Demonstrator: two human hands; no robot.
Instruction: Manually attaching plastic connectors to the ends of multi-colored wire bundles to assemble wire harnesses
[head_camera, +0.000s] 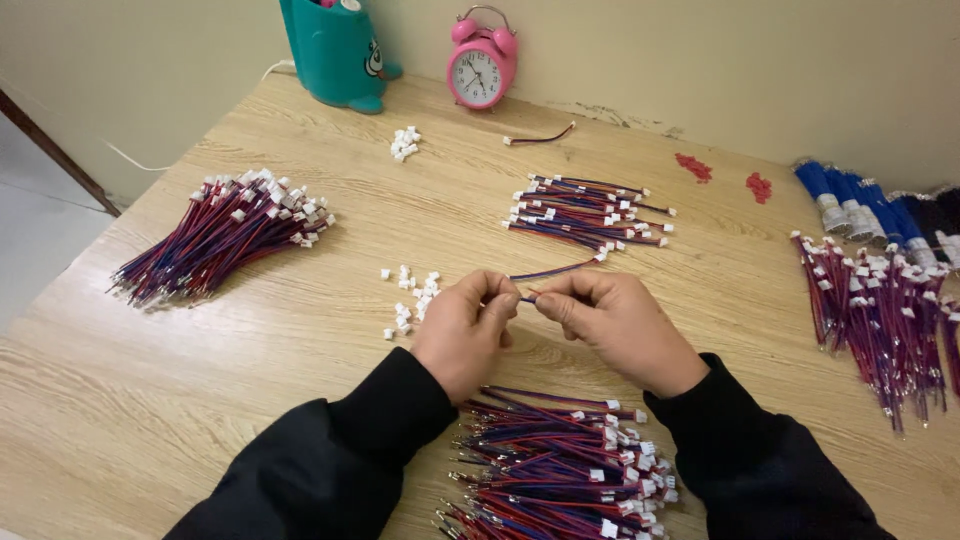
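I see a short red-and-blue wire lead with a white plastic plug on its far end (556, 270) pinched at its near end between both hands, just in front of the fanned pile of finished red-and-blue leads (590, 212). My left hand (463, 330) has thumb and forefinger closed on the wire tip, apparently with a small connector I cannot make out; my right hand (615, 325) grips the wire beside it, fingers closed. I judge this the fitting step: seating the bare tip into a housing, which calls for steady alignment. Left of that pile lies a scatter of small white plastic housings (410, 298); nearer me, a heap of leads (560, 470) rests on the pale wooden table (200, 400).
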